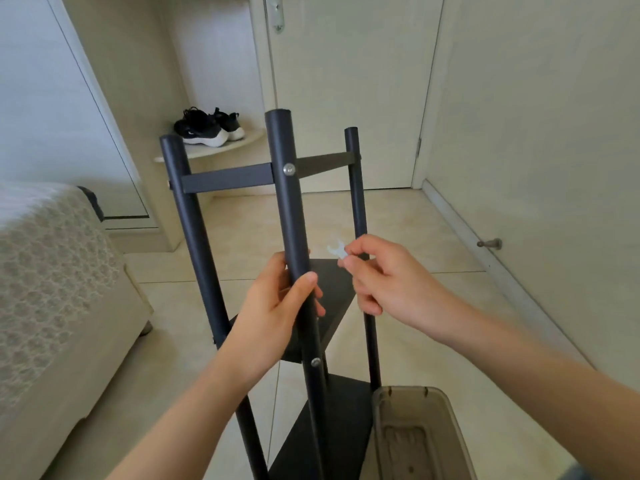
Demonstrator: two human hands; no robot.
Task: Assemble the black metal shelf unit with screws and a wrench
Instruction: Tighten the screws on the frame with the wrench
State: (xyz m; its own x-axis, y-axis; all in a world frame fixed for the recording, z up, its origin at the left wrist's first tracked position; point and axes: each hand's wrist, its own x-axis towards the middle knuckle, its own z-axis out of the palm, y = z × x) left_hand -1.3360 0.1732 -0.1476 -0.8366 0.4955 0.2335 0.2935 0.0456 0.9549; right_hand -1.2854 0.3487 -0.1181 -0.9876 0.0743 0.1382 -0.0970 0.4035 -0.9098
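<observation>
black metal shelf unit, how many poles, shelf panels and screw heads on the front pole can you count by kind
black round upright metal poles: 3
black triangular metal shelf panels: 3
silver screw heads on the front pole: 2
total: 8

bare left grip [273, 313], bare right grip [388, 278]
</observation>
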